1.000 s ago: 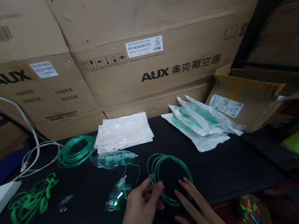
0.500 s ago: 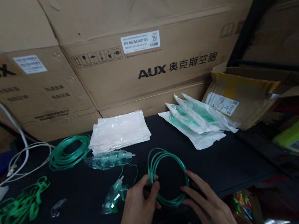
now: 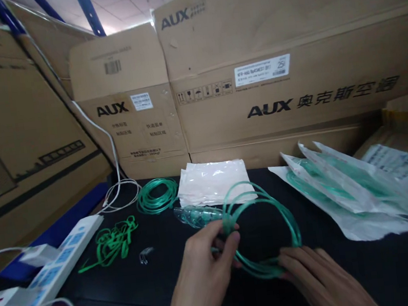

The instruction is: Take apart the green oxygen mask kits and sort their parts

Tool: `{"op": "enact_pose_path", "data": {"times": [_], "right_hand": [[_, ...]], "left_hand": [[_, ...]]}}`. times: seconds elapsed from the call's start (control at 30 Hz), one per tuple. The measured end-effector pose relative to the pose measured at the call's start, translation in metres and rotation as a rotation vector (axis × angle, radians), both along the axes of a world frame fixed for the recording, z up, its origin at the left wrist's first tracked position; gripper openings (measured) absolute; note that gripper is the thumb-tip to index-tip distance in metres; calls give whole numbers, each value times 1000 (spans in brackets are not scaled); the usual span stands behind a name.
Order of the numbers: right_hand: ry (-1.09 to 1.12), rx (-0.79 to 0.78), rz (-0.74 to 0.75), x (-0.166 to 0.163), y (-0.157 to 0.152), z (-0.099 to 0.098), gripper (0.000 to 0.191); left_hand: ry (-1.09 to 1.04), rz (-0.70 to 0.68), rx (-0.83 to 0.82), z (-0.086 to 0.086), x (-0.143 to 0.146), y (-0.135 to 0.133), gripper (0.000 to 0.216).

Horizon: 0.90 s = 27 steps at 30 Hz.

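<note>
A coil of thin green clear tubing [image 3: 264,269] is held up over the black table, its several loops spread apart at the top. My left hand [image 3: 205,263] pinches the loops together on the left side between thumb and fingers. At the lower right, my right hand [image 3: 316,270] has its fingers closed around the tubing. Behind my left hand lies a clear green-tinted plastic mask-like piece [image 3: 196,216], partly covered by the hand. A stack of white flat packets [image 3: 212,179] lies just beyond the coil.
Another green tubing coil [image 3: 157,196], green elastic straps [image 3: 114,242] and small metal-looking clips [image 3: 146,254] lie left. White pouches with green tubing [image 3: 327,198] lie right. A white power strip [image 3: 68,252] with cables is at far left. Cardboard boxes [image 3: 224,136] stand behind.
The view has swung left and up, bringing the power strip into sight. Both hands still hold the tubing coil, its top loops now fanned wider. My right hand has turned more over the coil.
</note>
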State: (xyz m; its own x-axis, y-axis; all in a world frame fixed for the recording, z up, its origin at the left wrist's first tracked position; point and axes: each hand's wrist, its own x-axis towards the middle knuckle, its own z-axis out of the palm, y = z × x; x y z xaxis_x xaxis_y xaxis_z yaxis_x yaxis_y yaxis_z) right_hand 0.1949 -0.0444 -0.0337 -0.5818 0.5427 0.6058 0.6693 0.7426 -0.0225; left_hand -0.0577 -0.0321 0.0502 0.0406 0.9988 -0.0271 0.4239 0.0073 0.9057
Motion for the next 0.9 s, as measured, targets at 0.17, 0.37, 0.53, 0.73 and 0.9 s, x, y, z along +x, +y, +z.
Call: {"op": "enact_pose_path", "data": {"times": [0.17, 0.37, 0.53, 0.73, 0.9], "right_hand": [[11, -186, 129, -105, 75, 54, 19], [-54, -226, 316, -222, 171, 74, 14], [-62, -314, 346, -270, 194, 75, 29], [28, -371, 368, -254, 192, 78, 30], [151, -401, 342, -174, 168, 97, 19]], "left_hand": [[67, 286, 181, 21, -77, 28, 52], [501, 712, 120, 13, -169, 75, 69], [655, 728, -40, -7, -205, 110, 41], [846, 593, 4, -33, -215, 112, 60], [906, 261, 121, -59, -212, 104, 69]]}}
